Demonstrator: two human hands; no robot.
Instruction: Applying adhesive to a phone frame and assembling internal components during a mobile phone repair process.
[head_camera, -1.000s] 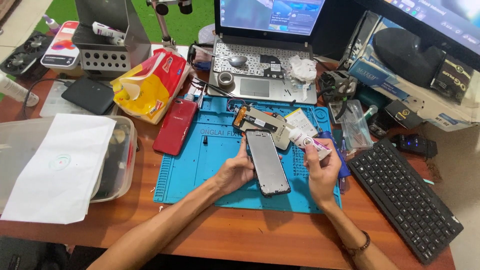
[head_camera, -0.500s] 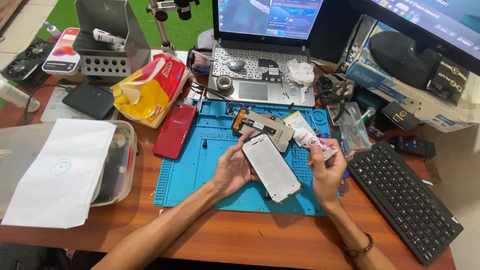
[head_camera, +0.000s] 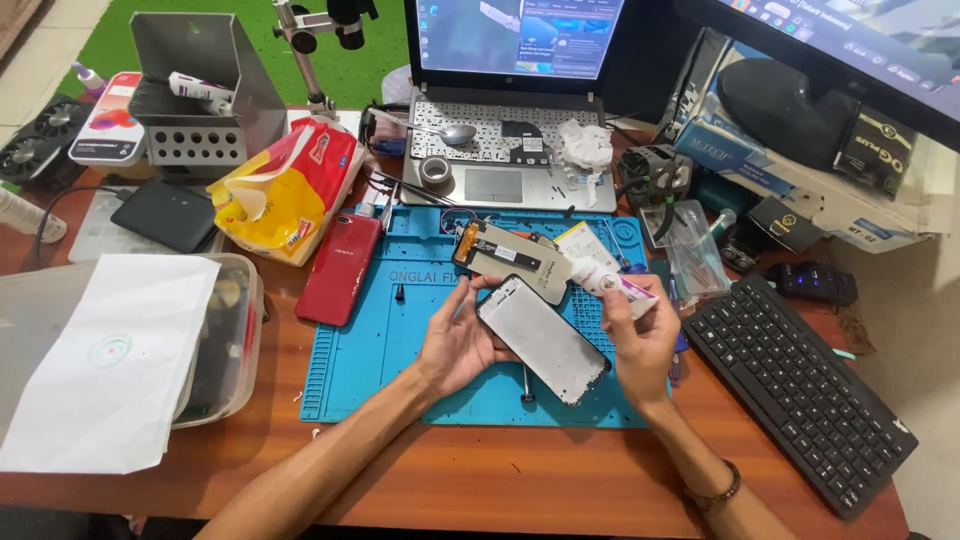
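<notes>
Phone screen panel (head_camera: 543, 340) is up off the blue repair mat (head_camera: 400, 350), held over the mat's centre-right, long axis running from 10 to 4 o'clock, dark glass face up; judgement: thin, light, stiff but brittle glass, slick on the face, so best taken by the long edges and not flexed or pinched at a corner; a flex tail, if any, can't be made out.

Left hand (head_camera: 455, 345) sits at the panel's 9 o'clock, palm under the near-left edge, fingers curled round the upper end; closed on the panel and carrying it; forearm comes in from 7 o'clock across the wooden desk (head_camera: 480, 480).

Right hand (head_camera: 640, 340) is at the panel's 3 o'clock, touching or just beside its right edge; fingers wrapped round a small white tube (head_camera: 615, 283) with a purple band, tube pointing toward 10 o'clock; wrist wears a bead bracelet (head_camera: 712, 493); forearm comes in from 5 o'clock.

Outward: opened phone body (head_camera: 510, 258) with a yellow part lies on the mat at 12 o'clock from the panel, close to it; red phone (head_camera: 338, 268) at 10 o'clock, straddling the mat's left edge; black keyboard (head_camera: 800, 385) at 3 o'clock, well apart; laptop (head_camera: 510, 120) at 12 o'clock beyond the mat, tape roll (head_camera: 435, 171) on its palm rest; yellow-red tissue pack (head_camera: 285, 190) at 10–11 o'clock; clear plastic box (head_camera: 235, 340) with a white sheet (head_camera: 110, 360) on top at 9 o'clock, far left.
</notes>
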